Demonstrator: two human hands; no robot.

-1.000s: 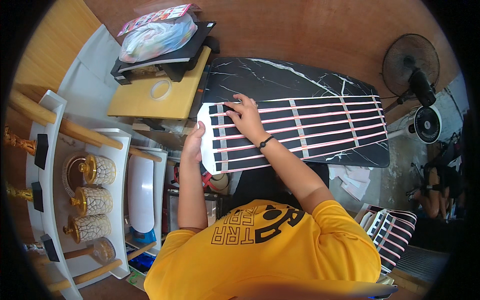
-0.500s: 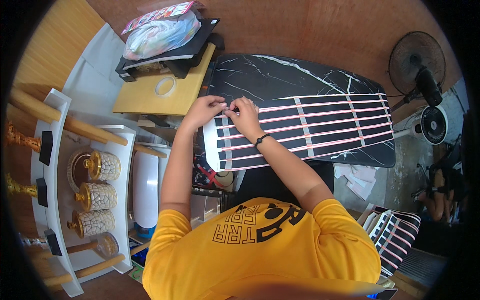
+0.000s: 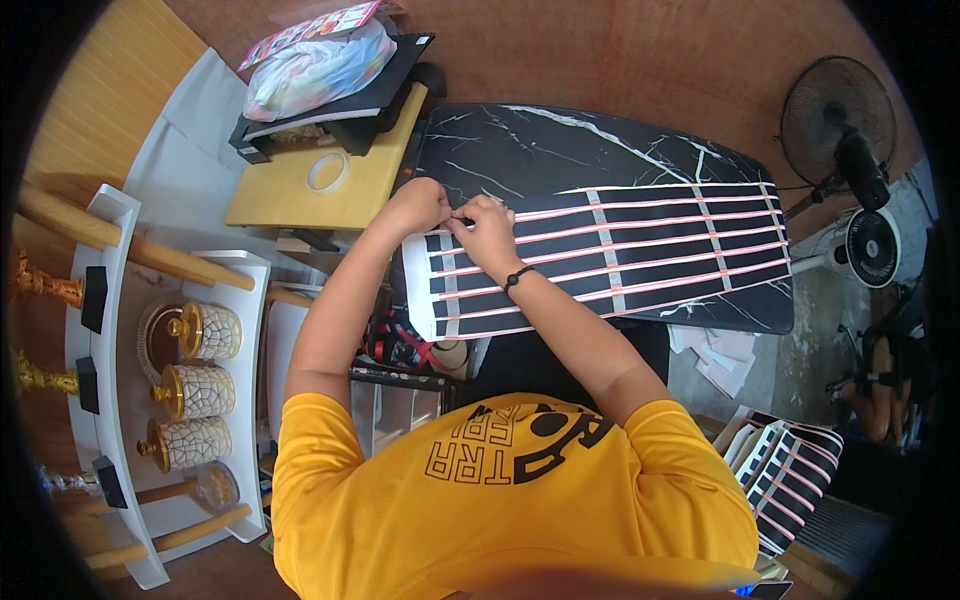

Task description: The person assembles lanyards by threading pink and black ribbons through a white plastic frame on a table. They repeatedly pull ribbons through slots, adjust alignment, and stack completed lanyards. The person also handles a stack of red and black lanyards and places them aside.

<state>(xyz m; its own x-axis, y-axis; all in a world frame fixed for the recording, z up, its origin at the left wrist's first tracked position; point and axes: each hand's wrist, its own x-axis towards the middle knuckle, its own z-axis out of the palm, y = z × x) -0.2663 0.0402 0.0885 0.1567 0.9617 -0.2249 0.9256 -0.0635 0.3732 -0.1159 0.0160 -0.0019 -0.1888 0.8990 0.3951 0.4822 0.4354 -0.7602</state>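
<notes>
A black sheet (image 3: 560, 262) lies on the dark marble-patterned table (image 3: 480, 150). Long white-and-pink strips (image 3: 555, 238) run lengthwise across it, and grey bands (image 3: 607, 245) cross them. White paper (image 3: 419, 290) edges its left end. At the sheet's upper left corner, my left hand (image 3: 422, 206) is closed in a pinch; the fingertips are turned away and whatever they hold is hidden. Close beside it, almost touching, my right hand (image 3: 487, 232) rests over the strip ends with thumb and fingers pinched together. What lies between those fingers is too small to make out.
A roll of tape (image 3: 328, 172) lies on the yellow wooden stand (image 3: 280, 200) at left, below a black printer-like device (image 3: 345, 115) with a plastic bag (image 3: 325, 75) on top. White shelves (image 3: 250, 400) hold gold-lidded jars (image 3: 210, 392). Two fans (image 3: 838, 125) stand at right; more striped sheets (image 3: 795, 480) lie lower right.
My left hand has curled from a looser pinch into a tighter one, its wrist raised and elbow swung out to the left. My right hand has barely moved.
</notes>
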